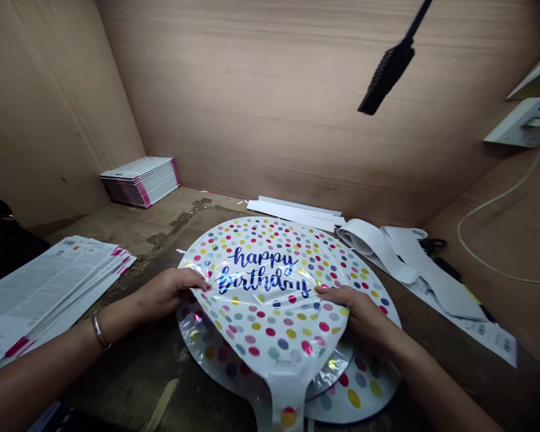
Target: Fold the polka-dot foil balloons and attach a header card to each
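Observation:
A flat foil balloon [261, 270] with coloured dots and blue "happy birthday" lettering lies over more dotted balloons [364, 384] on the worktable. My left hand [168, 291] pinches its left edge, thumb on top. At the right side, my right hand [353, 303] grips the same balloon between thumb and fingers. The sheet is slightly creased between both hands, and its lower part is raised off the balloons beneath. Its tail [288, 396] points toward me.
Printed packaging sheets [49, 282] lie at the left, with a bundled stack [141, 180] behind. White paper strips [294, 211] and a curled label strip [414, 264] lie at the back and right. A black object [387, 75] hangs above; a cable [481, 198] droops at right.

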{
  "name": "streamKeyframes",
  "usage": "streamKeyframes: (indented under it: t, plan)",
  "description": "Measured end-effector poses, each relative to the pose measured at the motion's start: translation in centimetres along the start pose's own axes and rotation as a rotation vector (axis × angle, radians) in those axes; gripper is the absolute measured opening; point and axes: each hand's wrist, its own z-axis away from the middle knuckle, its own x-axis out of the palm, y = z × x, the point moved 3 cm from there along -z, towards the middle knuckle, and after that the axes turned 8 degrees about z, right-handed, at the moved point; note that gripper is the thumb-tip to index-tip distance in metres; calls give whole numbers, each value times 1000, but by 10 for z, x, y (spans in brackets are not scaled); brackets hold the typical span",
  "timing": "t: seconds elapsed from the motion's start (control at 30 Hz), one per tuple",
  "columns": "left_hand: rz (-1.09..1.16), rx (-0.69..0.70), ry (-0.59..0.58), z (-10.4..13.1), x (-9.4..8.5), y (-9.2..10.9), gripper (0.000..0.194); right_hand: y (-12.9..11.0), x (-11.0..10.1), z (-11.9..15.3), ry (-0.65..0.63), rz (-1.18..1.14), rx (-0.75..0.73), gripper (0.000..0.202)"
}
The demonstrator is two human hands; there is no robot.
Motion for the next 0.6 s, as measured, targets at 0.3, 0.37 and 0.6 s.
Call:
streamKeyframes:
  t: [0.3,0.37,0.6]
  plan:
    - [-216,-606,364,-27,-31,-38,39,37,-13,-34,260,12,339,39]
    - [-286,-620,374,-28,-32,-40,37,37,-11,-36,311,48,366,36]
    - [-385,-608,323,-30,-26,-39,36,23,-15,-27,328,10,354,45]
